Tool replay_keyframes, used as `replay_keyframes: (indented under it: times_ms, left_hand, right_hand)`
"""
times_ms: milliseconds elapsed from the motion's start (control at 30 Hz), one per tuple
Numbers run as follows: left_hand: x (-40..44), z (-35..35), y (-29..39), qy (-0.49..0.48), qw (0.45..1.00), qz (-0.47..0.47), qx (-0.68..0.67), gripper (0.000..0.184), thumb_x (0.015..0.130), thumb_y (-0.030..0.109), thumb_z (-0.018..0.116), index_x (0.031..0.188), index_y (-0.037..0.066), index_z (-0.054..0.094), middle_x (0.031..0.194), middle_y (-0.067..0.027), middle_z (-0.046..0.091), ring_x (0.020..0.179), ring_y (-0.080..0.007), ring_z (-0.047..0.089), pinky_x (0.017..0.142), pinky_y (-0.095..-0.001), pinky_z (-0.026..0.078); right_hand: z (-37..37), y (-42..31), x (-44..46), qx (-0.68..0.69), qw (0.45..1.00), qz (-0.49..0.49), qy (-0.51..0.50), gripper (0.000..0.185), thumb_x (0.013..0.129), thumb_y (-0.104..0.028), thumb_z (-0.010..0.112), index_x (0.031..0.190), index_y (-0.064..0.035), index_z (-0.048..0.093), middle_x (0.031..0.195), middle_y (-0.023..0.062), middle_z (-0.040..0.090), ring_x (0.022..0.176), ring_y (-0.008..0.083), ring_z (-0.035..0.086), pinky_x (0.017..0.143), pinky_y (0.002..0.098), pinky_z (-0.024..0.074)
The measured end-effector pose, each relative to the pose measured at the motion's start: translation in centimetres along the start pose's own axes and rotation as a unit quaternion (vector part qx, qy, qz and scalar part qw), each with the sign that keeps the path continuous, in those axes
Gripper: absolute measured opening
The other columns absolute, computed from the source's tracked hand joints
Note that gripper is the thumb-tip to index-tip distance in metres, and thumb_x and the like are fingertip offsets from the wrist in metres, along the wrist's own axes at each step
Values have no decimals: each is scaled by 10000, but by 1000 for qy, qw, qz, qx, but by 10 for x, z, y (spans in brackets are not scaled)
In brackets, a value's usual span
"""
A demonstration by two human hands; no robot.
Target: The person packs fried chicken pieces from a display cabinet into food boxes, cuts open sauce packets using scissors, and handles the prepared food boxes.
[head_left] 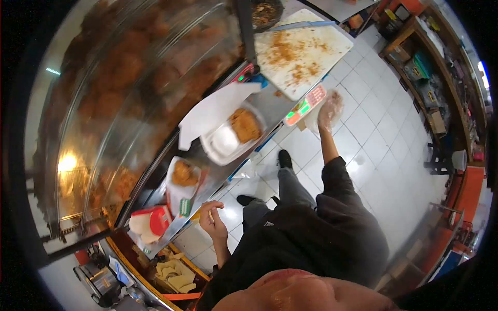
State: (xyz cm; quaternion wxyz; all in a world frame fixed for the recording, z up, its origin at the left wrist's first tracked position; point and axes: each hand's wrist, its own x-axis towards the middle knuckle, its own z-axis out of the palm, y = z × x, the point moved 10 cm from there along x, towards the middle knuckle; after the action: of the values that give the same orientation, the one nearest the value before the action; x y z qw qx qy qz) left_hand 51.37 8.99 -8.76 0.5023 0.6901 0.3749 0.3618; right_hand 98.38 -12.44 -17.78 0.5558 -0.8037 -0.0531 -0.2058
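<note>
My left hand (212, 220) is bare and raised beside the metal counter's edge, its fingers partly curled, with nothing visible in it. My right hand (331, 110), in a clear plastic glove, is beside a pale paper or bag (311, 122), near the scale's lit display (306, 105); its fingers are blurred. On the counter, a white foam container (224, 142) holds a piece of fried food (245, 126), with white paper (210, 111) beside it. A smaller paper tray (178, 193) holds another fried piece (184, 173).
A crumb-covered white cutting board (306, 52) lies at the counter's far end. The glass display case (129, 88) of fried food runs along the left. Red-and-white packages (153, 223) sit near a drawer (176, 274). Wooden shelves (433, 78) stand at the right.
</note>
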Motion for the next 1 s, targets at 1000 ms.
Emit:
replay_keyframes:
  times_ms: [1000]
  left_hand:
    - [-90,-178,-44,480,848,-35,220,394,793,14,608,1133,49,413,1051,-79,475,897,-177,477,800,-308,395]
  right_hand:
    - [-68,109,-53,-59,943,104,-311,420,854,-146,596,1215,-33,415,1190,142,512,1065,246,507,893,355,420]
